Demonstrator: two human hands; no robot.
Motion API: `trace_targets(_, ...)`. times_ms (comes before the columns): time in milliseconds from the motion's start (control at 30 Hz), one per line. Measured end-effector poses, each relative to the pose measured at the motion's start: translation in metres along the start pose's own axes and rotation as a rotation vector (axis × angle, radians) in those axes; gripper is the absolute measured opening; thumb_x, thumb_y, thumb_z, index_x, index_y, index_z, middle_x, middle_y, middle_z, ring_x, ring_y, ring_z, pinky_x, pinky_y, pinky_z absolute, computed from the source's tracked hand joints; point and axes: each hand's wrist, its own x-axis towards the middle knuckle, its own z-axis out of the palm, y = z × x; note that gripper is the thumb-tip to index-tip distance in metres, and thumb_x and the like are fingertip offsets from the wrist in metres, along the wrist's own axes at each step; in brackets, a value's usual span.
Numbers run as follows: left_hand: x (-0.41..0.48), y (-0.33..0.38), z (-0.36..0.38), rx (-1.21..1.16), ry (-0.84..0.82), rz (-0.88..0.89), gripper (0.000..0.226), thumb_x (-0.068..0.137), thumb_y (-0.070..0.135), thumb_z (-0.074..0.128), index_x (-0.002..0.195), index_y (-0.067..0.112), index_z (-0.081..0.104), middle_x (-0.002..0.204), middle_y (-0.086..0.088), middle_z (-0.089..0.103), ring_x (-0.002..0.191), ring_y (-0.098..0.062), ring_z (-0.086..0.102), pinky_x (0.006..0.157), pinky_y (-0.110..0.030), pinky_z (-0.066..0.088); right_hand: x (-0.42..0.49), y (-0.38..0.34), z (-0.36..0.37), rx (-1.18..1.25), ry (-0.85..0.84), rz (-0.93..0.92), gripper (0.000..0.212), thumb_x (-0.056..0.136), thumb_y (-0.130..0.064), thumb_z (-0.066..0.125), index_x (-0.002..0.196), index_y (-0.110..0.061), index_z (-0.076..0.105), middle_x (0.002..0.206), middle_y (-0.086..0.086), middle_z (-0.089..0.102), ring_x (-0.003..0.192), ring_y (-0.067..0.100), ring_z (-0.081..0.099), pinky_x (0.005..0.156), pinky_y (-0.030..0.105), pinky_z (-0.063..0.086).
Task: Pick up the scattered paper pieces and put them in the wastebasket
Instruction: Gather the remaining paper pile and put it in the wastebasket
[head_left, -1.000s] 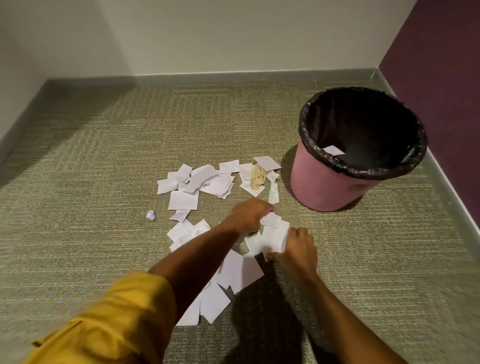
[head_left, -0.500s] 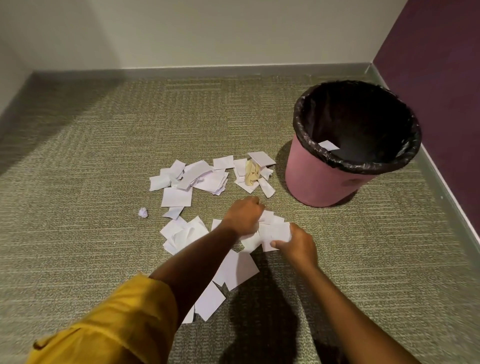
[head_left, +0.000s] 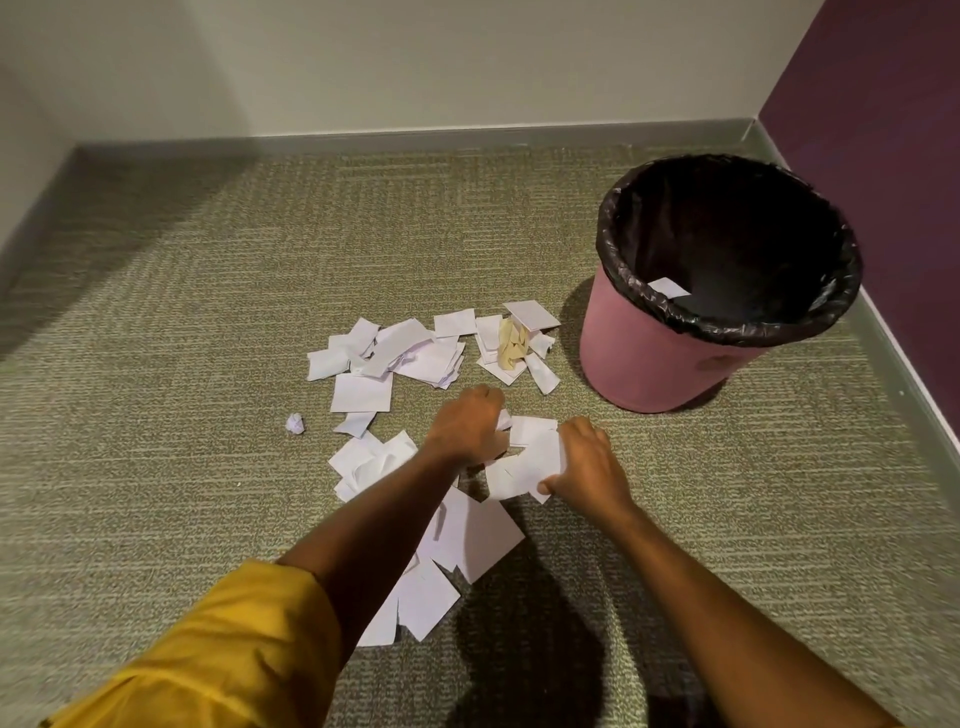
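Several white paper pieces lie scattered on the carpet left of a pink wastebasket lined with a black bag. One white piece lies inside the basket. My left hand and my right hand are close together near the floor, both curled around a bunch of white paper pieces between them. More sheets lie under my left forearm. A crumpled yellowish paper sits among the far pieces, and a small crumpled white ball lies apart at the left.
Grey-green carpet covers the floor. A white wall with a grey skirting board runs along the back, and a purple wall stands right behind the basket. My yellow sleeve fills the lower left.
My hands have drawn closer together, gathering the loose pieces between them into a bunch. The other paper piles and the basket have stayed where they were.
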Motion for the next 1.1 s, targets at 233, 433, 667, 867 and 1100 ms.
trace_targets(233,0.015,0.030,0.000,-0.071,0.064,0.161,0.039,0.089,0.021,0.062,0.128,0.016,0.061,0.128,-0.010,0.060,0.119,-0.032,0.057,0.093,-0.045,0.051,-0.002,0.002,0.006,-0.012,0.035,0.021,0.086,0.066,-0.035,0.098,0.138,-0.014,0.055,0.137,0.001,0.053,0.127,0.025,0.048,0.092,0.042,0.055)
trace_targets(433,0.020,0.031,0.018,0.042,0.027,0.219,0.047,0.092,0.013,0.071,0.137,0.017,0.058,0.133,-0.008,0.056,0.125,-0.029,0.054,0.095,-0.049,0.057,0.000,0.002,0.004,0.020,0.002,0.054,0.091,0.061,-0.038,0.100,0.138,-0.014,0.056,0.138,0.001,0.052,0.123,0.025,0.048,0.090,0.044,0.056)
trace_targets(667,0.027,0.029,0.020,0.070,0.000,0.181,0.052,0.088,0.021,0.079,0.133,0.014,0.055,0.128,-0.012,0.059,0.123,-0.032,0.055,0.098,-0.048,0.053,0.005,0.001,0.002,0.027,-0.030,0.054,0.083,0.058,-0.034,0.100,0.127,-0.017,0.059,0.127,0.000,0.050,0.117,0.027,0.051,0.084,0.047,0.057)
trace_targets(867,0.024,0.017,0.026,-0.109,-0.025,0.059,0.045,0.092,0.017,0.071,0.133,0.013,0.054,0.131,-0.015,0.061,0.120,-0.034,0.060,0.093,-0.043,0.051,0.014,0.001,-0.001,0.009,-0.092,0.075,0.091,0.058,-0.038,0.104,0.130,-0.016,0.054,0.134,0.002,0.046,0.119,0.028,0.053,0.083,0.043,0.055)
trace_targets(1100,0.024,-0.005,0.025,-0.300,-0.029,-0.146,0.061,0.094,0.021,0.075,0.150,0.010,0.053,0.153,-0.015,0.055,0.140,-0.033,0.052,0.112,-0.041,0.044,0.024,-0.002,-0.011,0.072,-0.136,0.101,0.092,0.049,-0.036,0.108,0.113,-0.028,0.043,0.123,-0.005,0.046,0.099,0.022,0.059,0.078,0.046,0.059)
